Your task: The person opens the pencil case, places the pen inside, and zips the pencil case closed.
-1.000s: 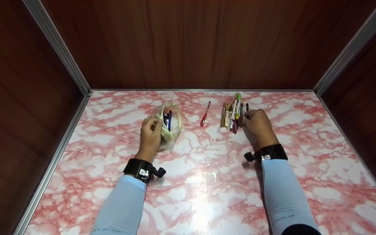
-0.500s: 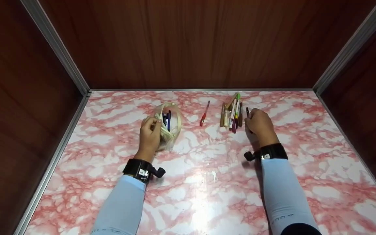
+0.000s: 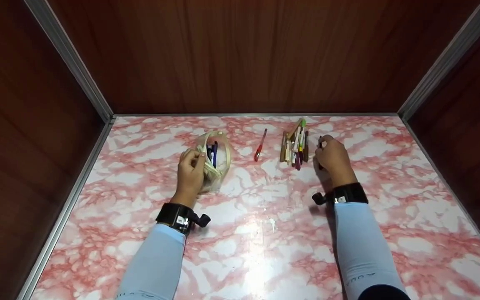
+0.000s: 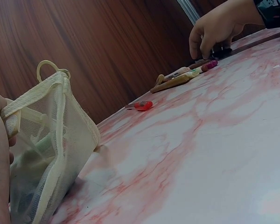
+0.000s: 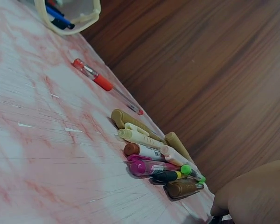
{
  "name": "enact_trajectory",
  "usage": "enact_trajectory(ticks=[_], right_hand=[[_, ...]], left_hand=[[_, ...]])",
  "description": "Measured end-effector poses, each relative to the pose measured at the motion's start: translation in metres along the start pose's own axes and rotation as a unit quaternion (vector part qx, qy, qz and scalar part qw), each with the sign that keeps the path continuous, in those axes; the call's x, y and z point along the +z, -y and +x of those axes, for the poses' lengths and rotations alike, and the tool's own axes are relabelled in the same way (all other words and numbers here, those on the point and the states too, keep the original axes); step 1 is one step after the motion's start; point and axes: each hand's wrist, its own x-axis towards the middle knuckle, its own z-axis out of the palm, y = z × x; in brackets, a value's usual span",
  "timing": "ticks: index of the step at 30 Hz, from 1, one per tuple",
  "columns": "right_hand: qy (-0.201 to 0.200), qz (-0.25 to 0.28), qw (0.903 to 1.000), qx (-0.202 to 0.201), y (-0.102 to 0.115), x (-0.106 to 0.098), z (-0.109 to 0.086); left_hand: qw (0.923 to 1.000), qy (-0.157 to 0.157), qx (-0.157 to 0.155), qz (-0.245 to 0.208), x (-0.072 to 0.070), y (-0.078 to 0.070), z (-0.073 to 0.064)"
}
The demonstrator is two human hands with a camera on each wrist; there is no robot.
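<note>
My left hand (image 3: 191, 171) grips the rim of a cream mesh pencil pouch (image 3: 226, 160), which stands with its mouth open. Blue and dark pens (image 3: 215, 154) show inside it. At the right, my right hand (image 3: 334, 157) pinches a black pen (image 3: 320, 141), mostly hidden beneath the fingers and low over the table. Just left of that hand lies a bunch of pens and markers (image 5: 151, 167) in brown, cream, purple and green. A red pen (image 3: 259, 150) lies alone between the pouch and the bunch.
The table (image 3: 240, 233) has a pink and white marbled top. Dark wood-grain panels (image 3: 248, 58) enclose it at the back and both sides, with grey metal strips (image 3: 71, 66) along the corners.
My right hand has shifted slightly right, away from the bunch, and the black pen has moved with it. My left hand still holds the pouch in place.
</note>
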Motion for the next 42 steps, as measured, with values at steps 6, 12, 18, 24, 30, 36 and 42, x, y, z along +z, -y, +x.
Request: enact_trajectory(ticks=[6, 12, 18, 24, 30, 36, 42], right_hand=[[0.002, 0.01, 0.9999, 0.007, 0.004, 0.0, 0.002], [-0.018, 0.075, 0.997, 0.007, 0.009, 0.001, 0.003], [-0.054, 0.148, 0.9874, -0.007, 0.019, -0.003, 0.002], [-0.073, 0.183, 0.9803, -0.013, 0.035, -0.008, 0.002], [-0.087, 0.216, 0.9719, -0.032, 0.054, -0.007, 0.002], [-0.085, 0.245, 0.9644, -0.052, 0.076, 0.0, -0.003], [-0.057, 0.278, 0.9556, -0.079, 0.101, 0.015, -0.005]], left_hand=[[1.0, 0.002, -0.005, -0.002, -0.002, 0.0, 0.0], [1.0, 0.001, -0.004, 0.001, -0.003, 0.001, 0.0], [1.0, -0.004, 0.001, 0.003, -0.003, 0.001, 0.0], [1.0, -0.002, 0.0, 0.005, -0.003, 0.001, 0.001], [1.0, -0.001, -0.003, 0.008, -0.003, 0.0, 0.001], [0.9999, 0.006, -0.006, 0.014, -0.001, 0.0, 0.0], [0.9998, 0.007, -0.012, 0.011, 0.0, 0.001, 0.0]])
